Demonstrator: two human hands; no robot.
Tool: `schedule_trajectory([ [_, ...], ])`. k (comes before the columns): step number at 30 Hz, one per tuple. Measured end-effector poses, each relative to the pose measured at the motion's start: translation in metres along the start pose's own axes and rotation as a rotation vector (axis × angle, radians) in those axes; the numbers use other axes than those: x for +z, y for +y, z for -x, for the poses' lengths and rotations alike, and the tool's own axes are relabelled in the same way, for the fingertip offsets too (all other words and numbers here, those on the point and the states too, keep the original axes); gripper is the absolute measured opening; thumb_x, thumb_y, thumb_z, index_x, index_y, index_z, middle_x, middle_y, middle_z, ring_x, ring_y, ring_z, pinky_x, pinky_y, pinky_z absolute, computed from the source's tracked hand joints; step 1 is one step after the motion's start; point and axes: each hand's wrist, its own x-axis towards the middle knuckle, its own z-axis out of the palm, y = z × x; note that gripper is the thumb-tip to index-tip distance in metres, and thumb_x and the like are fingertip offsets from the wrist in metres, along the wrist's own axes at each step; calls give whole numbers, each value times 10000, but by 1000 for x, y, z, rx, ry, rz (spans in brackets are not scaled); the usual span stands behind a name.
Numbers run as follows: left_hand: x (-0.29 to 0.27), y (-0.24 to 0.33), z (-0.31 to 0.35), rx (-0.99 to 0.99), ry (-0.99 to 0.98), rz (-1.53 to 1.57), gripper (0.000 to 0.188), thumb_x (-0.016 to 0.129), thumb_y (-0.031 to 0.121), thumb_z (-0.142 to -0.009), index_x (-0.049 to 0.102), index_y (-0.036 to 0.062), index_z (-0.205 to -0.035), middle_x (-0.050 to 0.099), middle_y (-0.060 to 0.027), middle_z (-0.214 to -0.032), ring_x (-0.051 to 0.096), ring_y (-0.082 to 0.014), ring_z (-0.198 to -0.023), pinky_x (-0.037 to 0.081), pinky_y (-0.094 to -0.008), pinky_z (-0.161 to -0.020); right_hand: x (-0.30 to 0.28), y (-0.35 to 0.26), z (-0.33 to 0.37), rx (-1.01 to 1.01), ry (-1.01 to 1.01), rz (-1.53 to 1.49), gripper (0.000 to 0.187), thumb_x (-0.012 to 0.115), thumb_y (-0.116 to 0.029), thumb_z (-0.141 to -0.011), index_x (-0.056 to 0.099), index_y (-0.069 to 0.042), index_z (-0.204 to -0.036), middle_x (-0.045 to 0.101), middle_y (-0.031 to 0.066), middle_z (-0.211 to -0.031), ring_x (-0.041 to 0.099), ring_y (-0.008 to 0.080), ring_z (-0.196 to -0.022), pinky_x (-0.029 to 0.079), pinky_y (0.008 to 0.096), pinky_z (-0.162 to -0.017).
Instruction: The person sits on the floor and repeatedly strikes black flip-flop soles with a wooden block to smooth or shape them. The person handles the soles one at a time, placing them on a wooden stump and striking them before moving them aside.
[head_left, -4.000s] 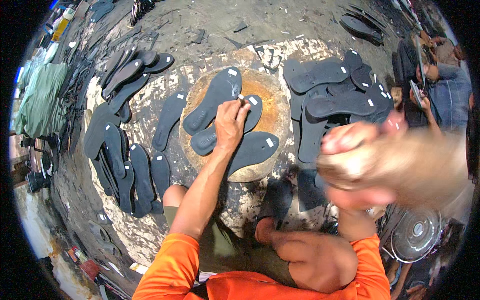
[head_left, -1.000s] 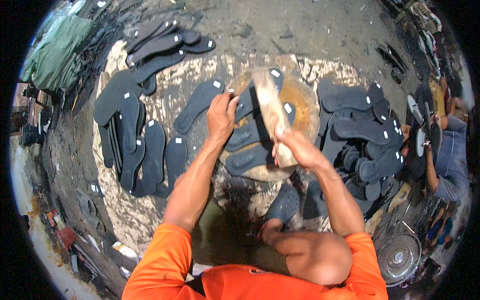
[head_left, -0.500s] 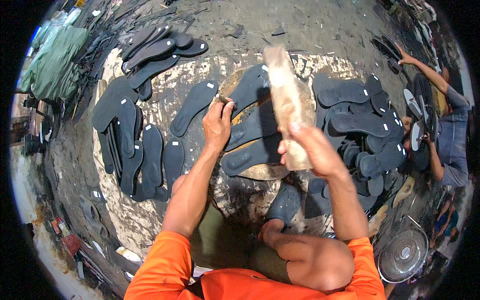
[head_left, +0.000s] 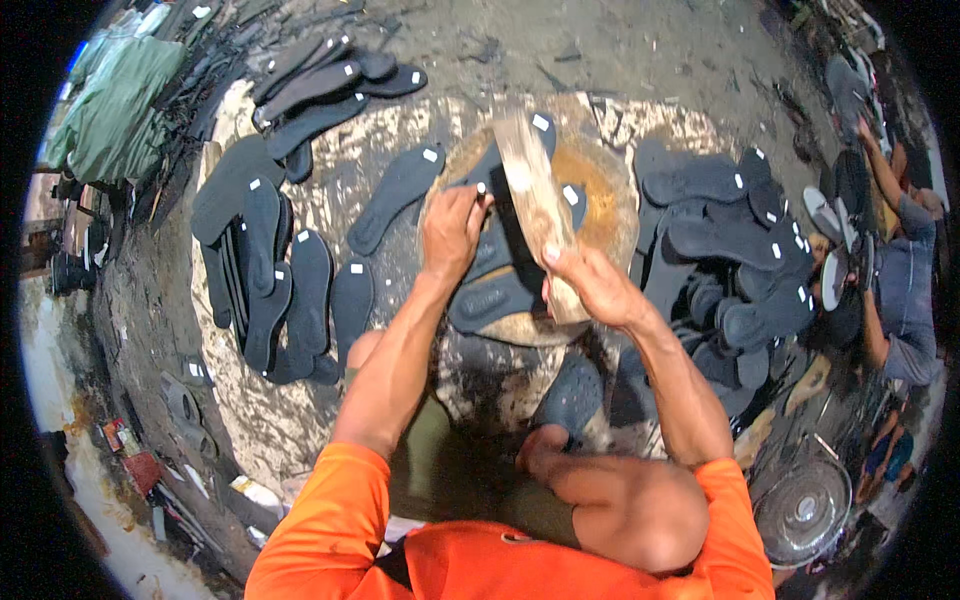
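Observation:
My left hand is closed around a short rod, whose pale upper end shows above the fingers; its lower end is hidden. Beneath are several black shoe soles with white stickers, laid over a round wooden block. In my right hand is a flat length of wood, gripped near its near end. The wood slants over the soles just right of the rod, blurred at its far end. Whether it touches the rod I cannot tell.
Black soles lie in piles on the left and right of a pale, stained board. Another person handles sandals at far right. A round metal fan cover lies lower right; a green sack sits upper left.
The length of wood has swung left, closer to my left hand and the rod. My left hand has shifted slightly right. At far right, the other person's arm has moved.

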Motion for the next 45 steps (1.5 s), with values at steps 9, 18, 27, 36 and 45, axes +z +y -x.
schedule_trajectory([
  [9, -26, 19, 29, -589, -42, 446, 289, 567, 241, -1075, 689, -21, -1096, 730, -88, -905, 716, -144, -818, 569, -289, -729, 9, 24, 6, 72, 87, -256, 496, 528, -462, -1063, 577, 9, -1209, 684, 87, -869, 668, 146, -721, 554, 296, -639],
  [18, -29, 23, 32, -436, -82, 237, 227, 616, 223, -1040, 719, 26, -1086, 739, -143, -909, 730, -238, -800, 546, -343, -724, 14, -97, 90, -180, 172, -160, 454, 545, -441, -1056, 612, 4, -1119, 688, 95, -878, 678, 171, -696, 567, 314, -648],
  [27, -10, 21, 40, 5, -30, 48, 211, 710, 52, -897, 712, 45, -1108, 711, -132, -1032, 645, -343, -979, 528, -425, -848, 20, 15, 58, 60, 21, 334, 506, 621, -482, -998, 600, -5, -1162, 690, 129, -894, 689, 221, -849, 565, 372, -739],
  [36, -20, 26, 38, -468, 8, 421, 171, 633, 184, -1021, 694, 36, -1081, 710, -91, -887, 689, -173, -807, 537, -333, -700, 23, 106, 58, 67, 125, -45, 586, 546, -496, -1052, 621, 33, -1294, 700, 72, -1076, 629, 149, -982, 507, 332, -880],
  [45, -33, 45, 55, -351, -98, 224, 180, 635, 196, -1026, 689, 30, -1070, 729, -150, -896, 737, -267, -824, 550, -375, -720, 33, 79, 66, 115, 130, -179, 470, 545, -460, -1060, 580, -13, -1198, 658, 68, -875, 654, 130, -754, 552, 300, -675],
])
